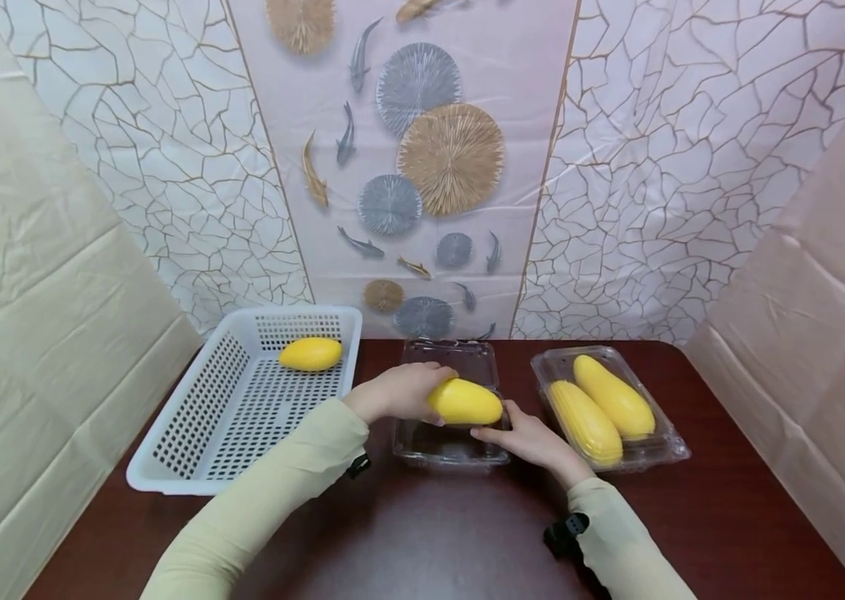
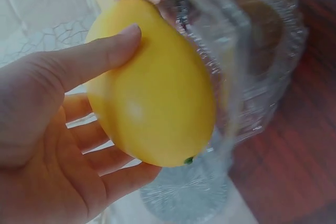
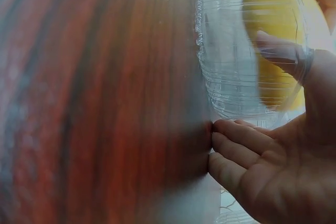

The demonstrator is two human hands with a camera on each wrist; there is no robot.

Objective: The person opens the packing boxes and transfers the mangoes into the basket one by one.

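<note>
My left hand (image 1: 403, 392) grips a smooth yellow mango (image 1: 467, 402) over the middle of an opened clear plastic box (image 1: 437, 447). In the left wrist view, the thumb lies across the mango (image 2: 152, 98) and the other fingers are behind it; a small green stem spot shows at one end. At the box's right side, my right hand (image 1: 535, 437) holds its wall. The right wrist view has the thumb inside the clear wall (image 3: 226, 66) and the fingers outside, close to the table. The box's lid (image 1: 460, 360) lies folded back.
A white perforated basket (image 1: 190, 433) stands at the left, with one yellow mango (image 1: 312, 354) at its far end. To the right, another clear box (image 1: 666, 446) holds two yellow mangoes (image 1: 613, 396). A patterned cloth backs the dark wooden table (image 1: 422, 533).
</note>
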